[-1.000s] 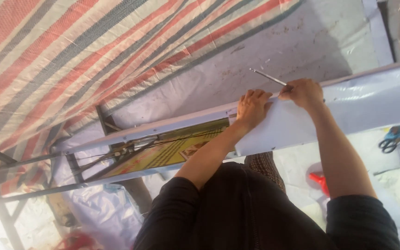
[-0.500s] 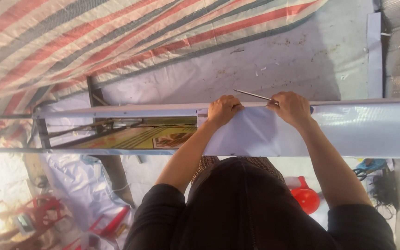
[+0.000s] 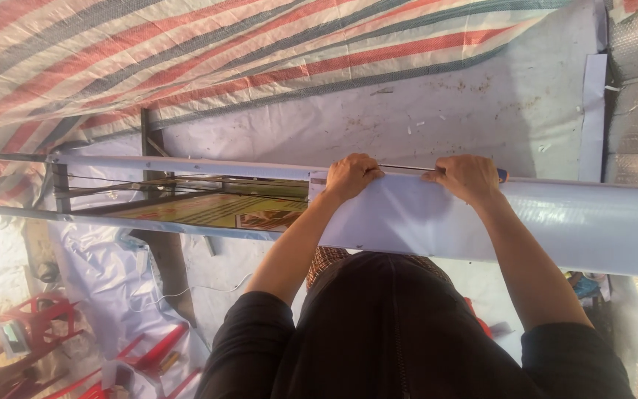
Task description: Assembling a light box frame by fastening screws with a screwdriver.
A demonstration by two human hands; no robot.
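Both hands (image 3: pixel 351 176) (image 3: pixel 469 177) curled over white sheet (image 3: pixel 437 222)

Bright daylight filters through the striped tarp (image 3: pixel 186 66) overhead, soft and even. The lower left corner blows out in white glare. The white sheet (image 3: pixel 481 222) shines mildly, the dark sleeves lose detail, and edges bend slightly.

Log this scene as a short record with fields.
Left hand: grips the top edge of the white sheet on the metal frame.
Right hand: presses the same edge, holding a thin tool with a blue handle.
Behind: striped tarp.
Below left: red plastic stools.
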